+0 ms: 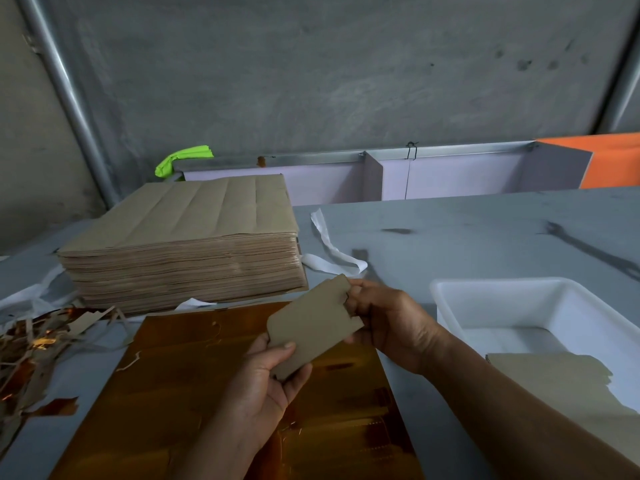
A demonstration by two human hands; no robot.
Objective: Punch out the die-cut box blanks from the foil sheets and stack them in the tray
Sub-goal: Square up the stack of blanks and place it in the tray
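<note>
- white rectangular plastic tray point(450, 296) standing on the grey table point(467, 230).
- inside the tray, at its near end: a stack of flat brown cardboard blanks point(554, 375), partly hidden by the right forearm.
- just left of the tray, lifted off the table: one brown die-cut cardboard blank point(313, 323), tilted, plain side up.
- left hand point(266, 382), left of the tray: thumb curled over the blank's near corner, fingers underneath, gripping it.
- right hand point(391, 323), near the tray's left wall: fingertips pinching the blank's notched far edge.
- left of the tray, beneath both hands: a shiny gold foil sheet point(194, 375) lying flat on the table.
- farther left of the tray, behind the foil: a tall stack of brown sheets point(187, 244).
- far left of the tray: a heap of brown and gold offcut strips point(31, 344).
- beyond the tray's far-left corner: a crumpled white strip point(329, 247).
</note>
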